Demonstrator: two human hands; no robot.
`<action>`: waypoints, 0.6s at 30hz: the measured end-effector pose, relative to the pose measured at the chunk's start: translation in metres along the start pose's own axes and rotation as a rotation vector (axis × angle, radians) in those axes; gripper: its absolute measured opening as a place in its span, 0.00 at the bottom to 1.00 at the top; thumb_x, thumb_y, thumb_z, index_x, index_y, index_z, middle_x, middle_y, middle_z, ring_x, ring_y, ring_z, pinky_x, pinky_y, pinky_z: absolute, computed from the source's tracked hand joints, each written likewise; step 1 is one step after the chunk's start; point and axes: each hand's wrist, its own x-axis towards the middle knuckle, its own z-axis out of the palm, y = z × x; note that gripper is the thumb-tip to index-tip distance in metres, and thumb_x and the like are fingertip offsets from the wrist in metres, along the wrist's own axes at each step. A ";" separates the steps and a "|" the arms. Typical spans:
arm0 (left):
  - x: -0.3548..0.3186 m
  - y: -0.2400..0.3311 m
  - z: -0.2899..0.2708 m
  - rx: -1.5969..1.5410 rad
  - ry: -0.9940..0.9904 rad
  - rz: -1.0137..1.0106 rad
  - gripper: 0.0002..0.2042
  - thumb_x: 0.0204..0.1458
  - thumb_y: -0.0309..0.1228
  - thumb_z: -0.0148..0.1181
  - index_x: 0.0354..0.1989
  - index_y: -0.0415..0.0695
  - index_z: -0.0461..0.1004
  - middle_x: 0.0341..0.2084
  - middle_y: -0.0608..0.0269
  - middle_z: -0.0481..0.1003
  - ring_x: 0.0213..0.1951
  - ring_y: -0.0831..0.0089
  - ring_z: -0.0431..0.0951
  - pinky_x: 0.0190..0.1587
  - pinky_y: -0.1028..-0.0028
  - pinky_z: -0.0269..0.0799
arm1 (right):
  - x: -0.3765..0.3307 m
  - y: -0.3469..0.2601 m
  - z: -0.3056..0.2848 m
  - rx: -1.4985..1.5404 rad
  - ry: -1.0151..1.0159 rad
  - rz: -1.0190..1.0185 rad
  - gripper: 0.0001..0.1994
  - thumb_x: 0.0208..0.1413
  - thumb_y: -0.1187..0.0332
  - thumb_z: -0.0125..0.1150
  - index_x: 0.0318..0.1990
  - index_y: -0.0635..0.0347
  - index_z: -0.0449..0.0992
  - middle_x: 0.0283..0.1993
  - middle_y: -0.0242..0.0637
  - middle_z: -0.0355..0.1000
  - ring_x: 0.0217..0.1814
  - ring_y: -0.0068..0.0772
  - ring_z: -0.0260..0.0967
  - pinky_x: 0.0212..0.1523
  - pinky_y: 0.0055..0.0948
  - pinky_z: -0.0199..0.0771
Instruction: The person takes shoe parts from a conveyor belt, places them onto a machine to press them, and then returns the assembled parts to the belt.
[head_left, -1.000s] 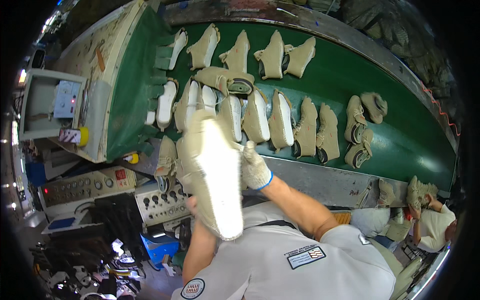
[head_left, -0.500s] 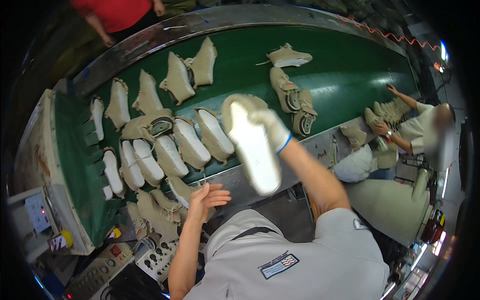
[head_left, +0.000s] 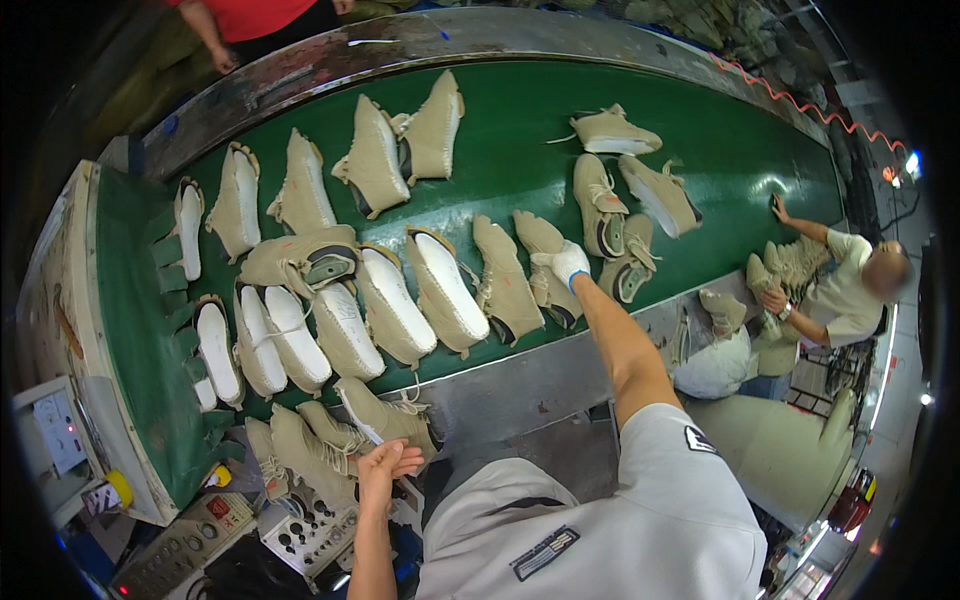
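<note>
My right hand (head_left: 563,263), in a pale glove with a blue cuff, reaches over the green belt. Its fingers are closed on a beige shoe (head_left: 541,236) lying at the belt's near side. Just left of that shoe lies another beige shoe (head_left: 503,280). A shoe with a white sole (head_left: 447,290) comes after it in the row. My bare left hand (head_left: 385,470) is open and holds nothing, its fingers stretched out. It is low in front of the belt, close to a laced beige shoe (head_left: 375,408) at the near edge.
The green belt (head_left: 500,100) carries several more beige shoes, a small group (head_left: 600,205) among them. A control panel (head_left: 300,535) with knobs is at lower left. One co-worker (head_left: 845,280) handles shoes at the right; a person in red (head_left: 255,18) stands across the belt.
My right hand has gone from holding up a shoe, white sole showing, to gripping one down on the belt. My left hand has dropped lower. Another shoe shows in the right group.
</note>
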 end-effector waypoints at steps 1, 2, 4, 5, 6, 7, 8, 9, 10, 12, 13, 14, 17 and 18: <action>-0.002 -0.005 -0.003 -0.016 0.008 0.000 0.18 0.67 0.33 0.54 0.52 0.27 0.75 0.39 0.43 0.83 0.38 0.61 0.86 0.41 0.72 0.81 | 0.008 0.010 0.001 0.109 -0.022 -0.048 0.36 0.41 0.47 0.77 0.53 0.68 0.80 0.53 0.54 0.79 0.55 0.52 0.77 0.56 0.41 0.74; -0.006 -0.010 -0.008 -0.033 0.019 -0.006 0.18 0.67 0.33 0.54 0.52 0.27 0.75 0.39 0.43 0.83 0.38 0.61 0.86 0.41 0.72 0.81 | 0.012 0.025 -0.005 0.216 -0.050 -0.092 0.33 0.43 0.51 0.77 0.51 0.69 0.81 0.50 0.54 0.81 0.51 0.50 0.79 0.53 0.39 0.76; -0.008 -0.022 -0.018 -0.059 0.033 0.012 0.18 0.67 0.34 0.55 0.52 0.28 0.76 0.39 0.44 0.83 0.38 0.61 0.86 0.41 0.71 0.82 | 0.002 0.036 -0.036 0.316 -0.088 -0.188 0.27 0.44 0.58 0.79 0.48 0.70 0.82 0.45 0.47 0.83 0.42 0.40 0.80 0.46 0.37 0.78; -0.008 -0.030 -0.022 -0.083 0.073 0.031 0.18 0.67 0.34 0.55 0.52 0.28 0.76 0.39 0.44 0.83 0.38 0.61 0.86 0.41 0.71 0.82 | -0.022 -0.004 -0.058 0.376 -0.146 -0.115 0.26 0.41 0.66 0.81 0.49 0.70 0.81 0.44 0.43 0.83 0.41 0.34 0.79 0.44 0.36 0.78; -0.016 -0.040 -0.027 -0.100 0.093 0.030 0.18 0.67 0.35 0.55 0.52 0.29 0.76 0.39 0.44 0.83 0.38 0.61 0.86 0.41 0.71 0.82 | -0.051 -0.038 -0.080 0.475 -0.229 -0.104 0.26 0.39 0.72 0.81 0.50 0.69 0.81 0.44 0.40 0.82 0.41 0.34 0.78 0.48 0.34 0.78; -0.022 -0.045 -0.030 -0.132 0.094 0.041 0.18 0.67 0.35 0.56 0.52 0.29 0.76 0.39 0.45 0.83 0.37 0.61 0.86 0.42 0.70 0.82 | -0.088 -0.071 -0.095 0.461 -0.233 -0.212 0.27 0.38 0.74 0.80 0.51 0.67 0.81 0.46 0.41 0.82 0.44 0.34 0.79 0.51 0.33 0.78; -0.023 -0.052 -0.035 -0.143 0.094 0.064 0.17 0.66 0.34 0.58 0.52 0.31 0.77 0.39 0.45 0.83 0.37 0.63 0.86 0.41 0.70 0.82 | -0.122 -0.103 -0.108 0.450 -0.234 -0.325 0.28 0.38 0.75 0.79 0.52 0.65 0.81 0.48 0.42 0.82 0.48 0.35 0.79 0.55 0.33 0.77; -0.028 -0.054 -0.036 -0.118 0.091 0.107 0.17 0.65 0.34 0.59 0.53 0.31 0.76 0.41 0.45 0.83 0.40 0.63 0.85 0.43 0.70 0.81 | -0.153 -0.131 -0.116 0.210 -0.176 -0.568 0.29 0.37 0.76 0.78 0.53 0.63 0.81 0.50 0.42 0.81 0.51 0.38 0.78 0.58 0.35 0.76; -0.031 -0.051 -0.037 -0.094 0.097 0.148 0.18 0.65 0.34 0.60 0.54 0.30 0.76 0.42 0.45 0.82 0.42 0.64 0.85 0.45 0.70 0.81 | -0.182 -0.155 -0.120 -0.028 -0.118 -0.813 0.29 0.36 0.76 0.77 0.53 0.61 0.81 0.53 0.42 0.80 0.55 0.40 0.77 0.61 0.36 0.75; -0.042 -0.037 -0.034 -0.053 0.108 0.340 0.19 0.61 0.32 0.63 0.56 0.31 0.75 0.46 0.48 0.82 0.48 0.64 0.83 0.52 0.68 0.78 | -0.240 -0.201 -0.119 -0.123 -0.186 -1.150 0.30 0.34 0.77 0.77 0.54 0.59 0.81 0.55 0.42 0.79 0.59 0.44 0.75 0.63 0.39 0.74; -0.053 -0.018 -0.033 0.040 0.111 0.444 0.23 0.58 0.29 0.66 0.60 0.32 0.72 0.50 0.49 0.80 0.52 0.63 0.82 0.56 0.67 0.76 | -0.263 -0.219 -0.112 -0.145 -0.208 -1.279 0.30 0.32 0.77 0.77 0.52 0.61 0.81 0.54 0.43 0.80 0.58 0.45 0.76 0.62 0.39 0.74; -0.072 0.002 -0.034 0.137 0.116 0.540 0.28 0.55 0.27 0.68 0.64 0.33 0.68 0.55 0.49 0.78 0.56 0.63 0.80 0.59 0.66 0.75 | -0.298 -0.246 -0.109 -0.035 -0.339 -1.309 0.31 0.30 0.79 0.76 0.51 0.62 0.81 0.53 0.44 0.79 0.57 0.45 0.76 0.61 0.37 0.74; -0.153 0.042 -0.046 0.370 0.288 0.977 0.37 0.46 0.23 0.72 0.68 0.36 0.65 0.63 0.52 0.73 0.63 0.62 0.74 0.65 0.64 0.69 | -0.368 -0.307 -0.076 0.176 -0.885 -1.227 0.37 0.26 0.78 0.80 0.55 0.64 0.80 0.55 0.41 0.79 0.57 0.36 0.75 0.61 0.33 0.73; -0.180 0.037 -0.059 0.431 0.361 1.088 0.39 0.43 0.22 0.73 0.68 0.36 0.65 0.64 0.52 0.72 0.64 0.61 0.72 0.65 0.63 0.69 | -0.397 -0.325 -0.059 0.252 -1.092 -1.051 0.40 0.24 0.73 0.85 0.56 0.66 0.79 0.56 0.38 0.79 0.56 0.31 0.74 0.60 0.33 0.74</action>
